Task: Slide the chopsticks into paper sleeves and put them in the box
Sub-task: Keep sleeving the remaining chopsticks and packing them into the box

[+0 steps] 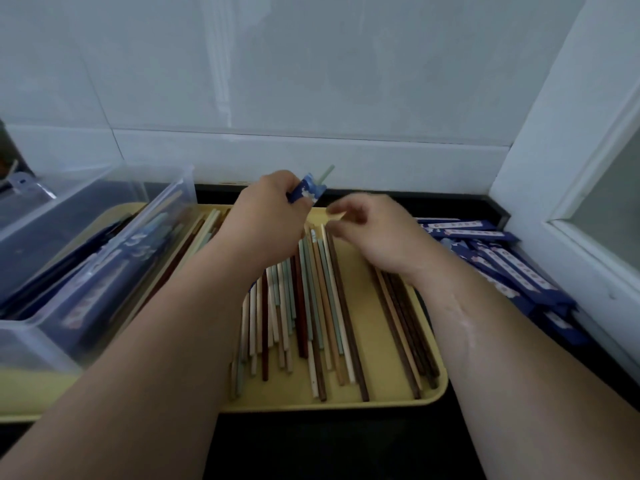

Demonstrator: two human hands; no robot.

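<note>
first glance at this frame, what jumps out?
The loose chopsticks in brown, cream and pale green, spread over the yellow tray at centre, draw the eye first. Above them the left hand holds a blue paper sleeve with a green chopstick poking out of its top, and the right hand is close beside. A clear box holding blue sleeves sits left; a pile of sleeves lies right.

Bare left hand (266,223), bare right hand (381,237).
</note>
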